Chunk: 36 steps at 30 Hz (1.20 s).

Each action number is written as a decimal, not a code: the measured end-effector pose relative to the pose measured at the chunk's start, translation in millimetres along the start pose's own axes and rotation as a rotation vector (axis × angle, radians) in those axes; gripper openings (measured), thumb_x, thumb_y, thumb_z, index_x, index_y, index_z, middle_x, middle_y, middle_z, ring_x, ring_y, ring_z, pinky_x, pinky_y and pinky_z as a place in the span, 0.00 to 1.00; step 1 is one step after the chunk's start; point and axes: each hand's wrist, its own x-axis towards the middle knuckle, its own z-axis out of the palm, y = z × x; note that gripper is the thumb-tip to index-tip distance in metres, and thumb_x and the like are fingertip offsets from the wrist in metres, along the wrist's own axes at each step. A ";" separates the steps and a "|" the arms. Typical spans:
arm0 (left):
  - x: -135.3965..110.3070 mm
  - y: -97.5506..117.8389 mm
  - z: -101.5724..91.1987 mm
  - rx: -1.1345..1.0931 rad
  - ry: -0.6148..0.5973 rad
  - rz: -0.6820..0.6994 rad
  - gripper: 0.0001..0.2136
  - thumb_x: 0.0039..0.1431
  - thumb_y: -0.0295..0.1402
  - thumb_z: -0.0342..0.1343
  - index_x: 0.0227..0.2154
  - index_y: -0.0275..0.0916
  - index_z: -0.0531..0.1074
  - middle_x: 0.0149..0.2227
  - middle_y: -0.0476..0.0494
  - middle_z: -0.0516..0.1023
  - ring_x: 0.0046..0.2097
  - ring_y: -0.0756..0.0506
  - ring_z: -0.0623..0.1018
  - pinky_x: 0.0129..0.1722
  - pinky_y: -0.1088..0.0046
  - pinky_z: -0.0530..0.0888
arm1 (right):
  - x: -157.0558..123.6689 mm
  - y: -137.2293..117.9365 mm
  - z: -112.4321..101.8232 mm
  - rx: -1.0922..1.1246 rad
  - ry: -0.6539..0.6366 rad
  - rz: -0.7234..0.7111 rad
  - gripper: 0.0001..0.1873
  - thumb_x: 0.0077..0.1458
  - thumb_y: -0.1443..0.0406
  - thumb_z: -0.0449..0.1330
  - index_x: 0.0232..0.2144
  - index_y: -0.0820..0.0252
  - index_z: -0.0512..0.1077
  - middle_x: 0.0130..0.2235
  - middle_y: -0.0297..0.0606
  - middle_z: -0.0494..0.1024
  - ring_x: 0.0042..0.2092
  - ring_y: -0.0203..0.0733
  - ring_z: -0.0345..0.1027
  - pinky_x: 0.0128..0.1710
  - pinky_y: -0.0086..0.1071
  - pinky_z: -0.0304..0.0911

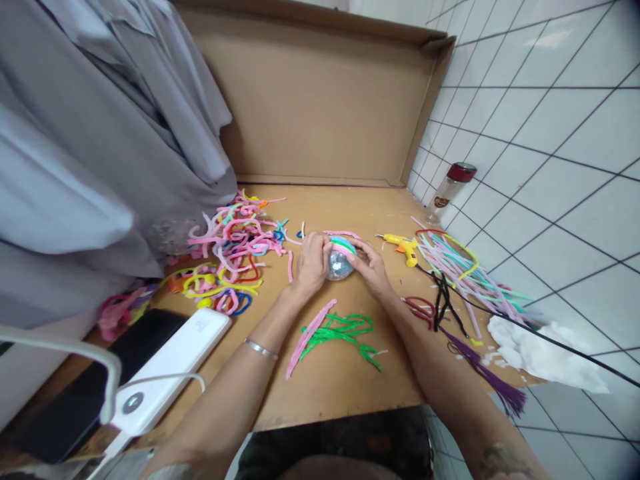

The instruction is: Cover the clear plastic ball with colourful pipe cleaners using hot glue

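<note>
Between my hands is a clear, shiny ball (341,265), its upper part wrapped with blue, green and pink pipe cleaners (344,245). My left hand (314,261) is closed on its left side, fingertips pressed at the wrapped band. On the right side my right hand (371,265) grips it with thumb and fingers. Nearer to me lie several green pipe cleaners (345,333) and a twisted pink pipe cleaner (311,339). Another pink strip (342,234) lies just behind the ball.
Mixed pipe cleaners (240,240) heap at the left, near a white power bank (175,367) and black phone (100,387). Rightward are a yellow glue gun (400,247) with a black cord, red-handled scissors (421,310), white stuffing (545,350) and a red-lidded jar (450,190).
</note>
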 end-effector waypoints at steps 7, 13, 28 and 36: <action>0.6 17.7 4.0 -0.120 -0.050 -0.002 0.11 0.68 0.37 0.43 0.30 0.40 0.64 0.35 0.43 0.71 0.40 0.46 0.70 0.42 0.67 0.69 | 20.5 -11.2 0.3 -0.017 -0.072 0.005 0.25 0.44 0.48 0.69 0.43 0.53 0.78 0.50 0.41 0.77 0.55 0.49 0.68 0.59 0.44 0.59; 6.6 20.6 -4.6 -0.287 -0.098 -0.082 0.14 0.67 0.41 0.45 0.29 0.39 0.66 0.35 0.43 0.72 0.40 0.46 0.72 0.43 0.68 0.69 | 41.7 -20.3 -7.0 0.231 -0.228 0.289 0.25 0.32 0.54 0.76 0.36 0.54 0.79 0.45 0.38 0.81 0.48 0.47 0.72 0.54 0.43 0.64; 0.9 -14.5 -18.2 -0.528 -0.218 -0.477 0.24 0.56 0.57 0.51 0.24 0.37 0.67 0.23 0.51 0.67 0.28 0.50 0.66 0.31 0.73 0.64 | 30.7 -8.0 -16.1 0.342 -0.051 0.378 0.26 0.29 0.58 0.76 0.35 0.54 0.77 0.42 0.37 0.81 0.46 0.47 0.72 0.52 0.42 0.64; 1.7 -5.2 -24.9 -0.417 -0.241 -0.411 0.14 0.57 0.44 0.53 0.25 0.38 0.67 0.23 0.51 0.67 0.28 0.50 0.66 0.31 0.73 0.64 | 30.2 -10.3 -14.0 0.322 -0.067 0.393 0.28 0.29 0.57 0.76 0.37 0.55 0.77 0.42 0.37 0.81 0.44 0.46 0.72 0.50 0.40 0.65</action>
